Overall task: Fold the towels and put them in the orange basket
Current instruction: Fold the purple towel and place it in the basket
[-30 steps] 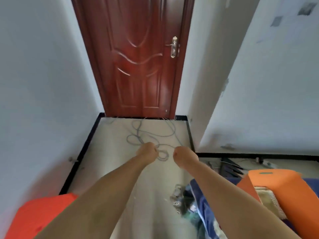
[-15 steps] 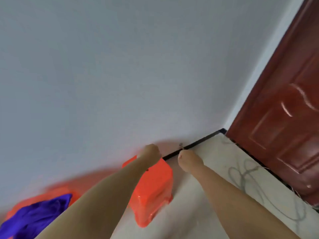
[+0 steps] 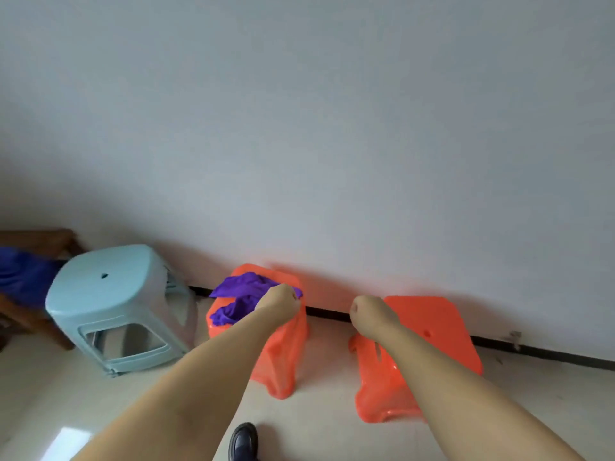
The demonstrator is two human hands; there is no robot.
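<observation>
Your left hand and right hand are both clenched, empty, backs to you, fingers hidden. The left covers part of the purple towel on an orange stool. Bare floor lies between the stools

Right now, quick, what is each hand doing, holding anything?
Left hand: curled into a fist, over the purple towel; a grip on it cannot be told.
Right hand: a closed fist, holding nothing visible.
</observation>
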